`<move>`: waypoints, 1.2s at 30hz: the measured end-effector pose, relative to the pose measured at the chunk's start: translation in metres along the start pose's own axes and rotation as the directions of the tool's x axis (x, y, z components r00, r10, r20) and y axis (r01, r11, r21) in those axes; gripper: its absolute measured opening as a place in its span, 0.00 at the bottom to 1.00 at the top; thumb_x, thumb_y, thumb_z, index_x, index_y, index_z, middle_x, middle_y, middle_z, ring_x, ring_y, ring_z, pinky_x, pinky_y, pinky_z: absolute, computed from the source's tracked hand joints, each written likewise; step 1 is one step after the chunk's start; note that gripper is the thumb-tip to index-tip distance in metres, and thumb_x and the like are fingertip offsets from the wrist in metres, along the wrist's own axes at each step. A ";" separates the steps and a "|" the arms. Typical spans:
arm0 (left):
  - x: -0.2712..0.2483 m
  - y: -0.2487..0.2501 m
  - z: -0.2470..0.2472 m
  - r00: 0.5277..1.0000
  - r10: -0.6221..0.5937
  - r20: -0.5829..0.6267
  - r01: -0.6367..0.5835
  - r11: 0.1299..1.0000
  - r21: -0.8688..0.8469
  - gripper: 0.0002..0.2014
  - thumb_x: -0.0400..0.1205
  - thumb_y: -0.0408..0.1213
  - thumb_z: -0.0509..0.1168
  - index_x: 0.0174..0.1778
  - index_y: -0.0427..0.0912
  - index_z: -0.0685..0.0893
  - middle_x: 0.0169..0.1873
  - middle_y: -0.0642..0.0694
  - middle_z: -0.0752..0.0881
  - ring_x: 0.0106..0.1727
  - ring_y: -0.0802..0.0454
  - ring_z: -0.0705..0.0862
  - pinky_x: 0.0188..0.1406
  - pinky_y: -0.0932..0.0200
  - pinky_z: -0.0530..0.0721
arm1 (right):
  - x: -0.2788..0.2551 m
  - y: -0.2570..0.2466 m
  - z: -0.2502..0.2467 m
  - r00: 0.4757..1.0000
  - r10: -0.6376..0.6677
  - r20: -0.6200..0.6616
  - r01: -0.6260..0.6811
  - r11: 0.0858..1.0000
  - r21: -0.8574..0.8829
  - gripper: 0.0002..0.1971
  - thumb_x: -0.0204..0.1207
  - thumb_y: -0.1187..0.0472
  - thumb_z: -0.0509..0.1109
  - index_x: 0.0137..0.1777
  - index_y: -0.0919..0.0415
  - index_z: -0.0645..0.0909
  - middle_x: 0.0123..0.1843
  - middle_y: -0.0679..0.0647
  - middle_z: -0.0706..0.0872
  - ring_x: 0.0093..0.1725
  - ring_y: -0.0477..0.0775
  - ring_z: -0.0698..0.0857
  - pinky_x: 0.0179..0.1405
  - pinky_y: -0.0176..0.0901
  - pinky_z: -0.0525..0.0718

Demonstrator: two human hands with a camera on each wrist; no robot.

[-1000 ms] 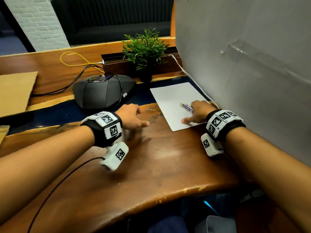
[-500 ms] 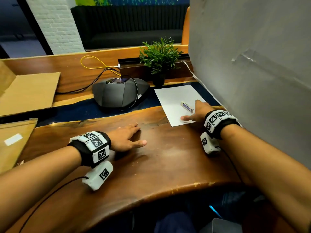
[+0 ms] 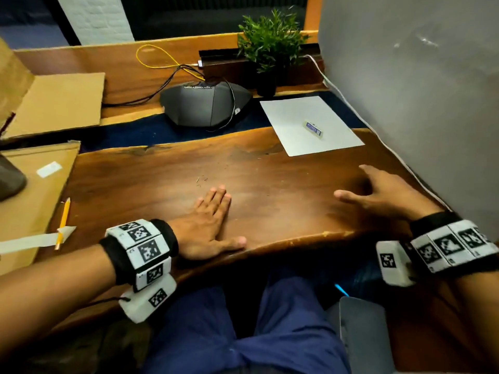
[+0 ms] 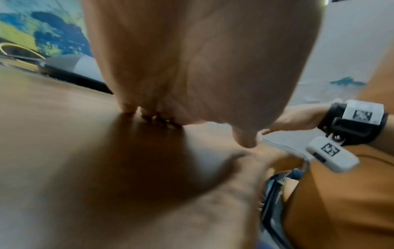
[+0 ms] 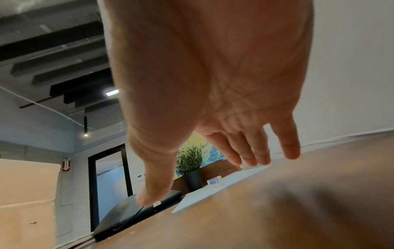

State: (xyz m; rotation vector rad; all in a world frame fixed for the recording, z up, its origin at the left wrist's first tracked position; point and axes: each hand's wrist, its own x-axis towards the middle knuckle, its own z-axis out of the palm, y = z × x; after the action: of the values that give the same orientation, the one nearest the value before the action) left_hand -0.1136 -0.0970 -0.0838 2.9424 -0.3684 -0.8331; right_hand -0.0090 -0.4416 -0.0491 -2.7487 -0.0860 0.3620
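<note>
A small white and blue eraser lies on a white sheet of paper at the far right of the wooden desk. My left hand lies flat on the desk near its front edge, fingers straight, holding nothing. My right hand hovers just over the desk, well short of the paper, fingers spread and empty. In the right wrist view the right hand hangs open above the wood, and the eraser and the paper lie beyond it. The left wrist view shows the left hand pressed to the desk.
A dark conference speaker with cables sits behind the desk centre, a potted plant behind the paper. A grey partition walls the right side. Cardboard sheets and a yellow pencil lie on the left.
My right hand has let go of the eraser and drawn back toward me off the paper. The left hand also slid back to the front edge and flattened. The head view tilted down.
</note>
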 end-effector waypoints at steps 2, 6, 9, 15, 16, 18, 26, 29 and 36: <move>0.005 0.017 -0.002 1.000 -0.008 0.007 0.008 1.000 -0.005 0.60 0.69 0.82 0.38 0.83 0.39 0.28 0.82 0.41 0.25 0.82 0.45 0.25 0.86 0.43 0.39 | -0.011 0.007 0.009 0.998 -0.009 -0.064 0.013 0.998 0.059 0.49 0.72 0.35 0.75 0.86 0.60 0.61 0.84 0.61 0.71 0.81 0.64 0.71 0.77 0.55 0.71; 0.020 0.057 -0.026 0.988 0.142 0.059 -0.140 0.989 -0.042 0.47 0.85 0.64 0.50 0.85 0.38 0.32 0.84 0.40 0.30 0.85 0.45 0.31 0.86 0.46 0.40 | -0.015 0.017 0.025 0.996 -0.036 -0.083 0.042 0.996 0.077 0.51 0.72 0.32 0.70 0.88 0.60 0.59 0.87 0.61 0.66 0.84 0.64 0.67 0.82 0.58 0.67; 0.031 0.066 -0.048 0.964 0.245 -0.100 -0.253 0.965 -0.071 0.37 0.89 0.42 0.58 0.87 0.39 0.43 0.87 0.40 0.47 0.87 0.44 0.49 0.85 0.50 0.51 | -0.015 0.026 0.034 0.993 -0.048 -0.111 0.057 0.995 0.081 0.48 0.74 0.32 0.67 0.88 0.59 0.60 0.87 0.60 0.66 0.84 0.65 0.68 0.81 0.60 0.67; 0.030 0.026 -0.094 0.867 0.150 -0.475 -0.209 0.975 -0.074 0.29 0.85 0.47 0.66 0.82 0.44 0.70 0.75 0.45 0.78 0.74 0.49 0.76 0.70 0.58 0.72 | -0.017 0.051 0.049 0.963 -0.124 -0.240 0.147 0.986 0.081 0.47 0.71 0.31 0.64 0.86 0.57 0.65 0.87 0.56 0.66 0.84 0.61 0.67 0.83 0.58 0.64; 0.027 0.011 -0.099 0.895 0.131 -0.427 -0.164 0.986 -0.042 0.32 0.84 0.53 0.65 0.83 0.44 0.67 0.79 0.45 0.74 0.77 0.48 0.72 0.74 0.56 0.69 | -0.017 0.055 0.051 0.951 -0.143 -0.273 0.169 0.983 0.074 0.45 0.71 0.33 0.65 0.85 0.59 0.68 0.86 0.57 0.68 0.83 0.61 0.69 0.82 0.56 0.65; 0.021 -0.023 -0.101 0.966 -0.014 -0.257 0.020 1.000 0.022 0.40 0.84 0.61 0.59 0.87 0.42 0.57 0.85 0.43 0.60 0.85 0.45 0.60 0.81 0.52 0.59 | -0.016 0.061 0.053 0.929 -0.168 -0.329 0.199 0.978 0.062 0.43 0.72 0.34 0.65 0.82 0.61 0.71 0.83 0.60 0.73 0.81 0.63 0.73 0.80 0.57 0.68; 0.010 -0.044 -0.039 0.974 -0.208 0.085 0.203 0.977 0.062 0.58 0.75 0.77 0.50 0.84 0.39 0.29 0.82 0.41 0.26 0.84 0.43 0.30 0.84 0.46 0.38 | -0.006 0.063 0.073 0.871 -0.158 -0.464 0.182 0.983 0.007 0.40 0.77 0.28 0.53 0.75 0.60 0.78 0.79 0.59 0.78 0.77 0.66 0.77 0.74 0.67 0.76; 0.027 0.003 -0.024 0.999 0.039 0.024 -0.040 0.998 0.044 0.58 0.75 0.78 0.48 0.84 0.39 0.29 0.82 0.42 0.26 0.84 0.45 0.28 0.84 0.44 0.35 | -0.004 0.064 0.074 0.870 -0.136 -0.473 0.152 0.988 -0.004 0.41 0.78 0.27 0.51 0.76 0.58 0.77 0.80 0.58 0.77 0.77 0.67 0.76 0.72 0.69 0.77; 0.053 0.023 -0.065 0.977 0.188 -0.098 -0.203 0.965 -0.165 0.46 0.83 0.68 0.47 0.85 0.46 0.30 0.83 0.47 0.28 0.85 0.50 0.31 0.82 0.46 0.32 | -0.001 0.071 0.076 0.861 -0.162 -0.482 0.171 0.985 -0.025 0.41 0.78 0.26 0.50 0.76 0.58 0.77 0.81 0.57 0.77 0.77 0.68 0.77 0.71 0.69 0.78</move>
State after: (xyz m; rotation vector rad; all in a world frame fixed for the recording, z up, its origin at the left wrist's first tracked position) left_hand -0.0408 -0.1327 -0.0526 2.7137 -0.5405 -0.6800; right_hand -0.0289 -0.4811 -0.1425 -2.6977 -0.1864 -0.3754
